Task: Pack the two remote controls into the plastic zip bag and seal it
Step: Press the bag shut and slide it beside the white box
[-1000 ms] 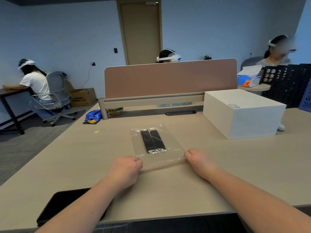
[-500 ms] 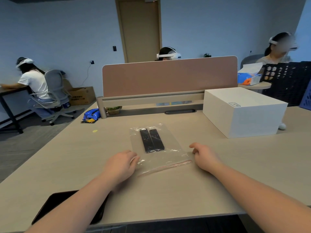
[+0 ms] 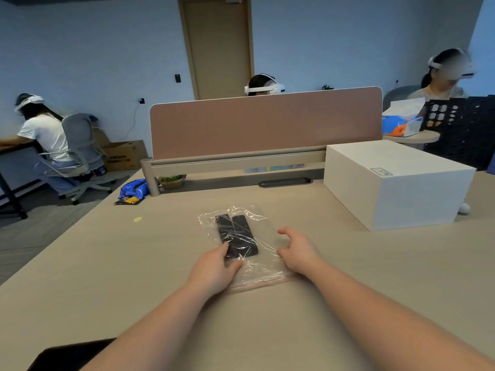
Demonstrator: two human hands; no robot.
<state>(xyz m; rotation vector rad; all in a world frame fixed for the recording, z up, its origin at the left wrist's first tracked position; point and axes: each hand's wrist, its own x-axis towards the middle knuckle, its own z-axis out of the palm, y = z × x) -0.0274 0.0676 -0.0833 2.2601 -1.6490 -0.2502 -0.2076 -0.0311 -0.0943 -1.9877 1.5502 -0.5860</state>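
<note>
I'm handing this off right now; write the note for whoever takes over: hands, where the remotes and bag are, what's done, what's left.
Left hand: resting on the zip bag, fingers on the near end of the remotes, holding nothing.
Right hand: open, fingers spread at the bag's right edge, holding nothing.
Both remotes lie side by side inside the bag, flat on the desk, pushed to its far end.
The red zip strip is at the near edge, by the wrists.
Done: remotes packed.
Left: I cannot tell whether the strip is fully pressed shut; run fingers along it to confirm the seal.

L hand [image 3: 214, 269] flat, palm down, R hand [image 3: 298, 251] fingers spread
</note>
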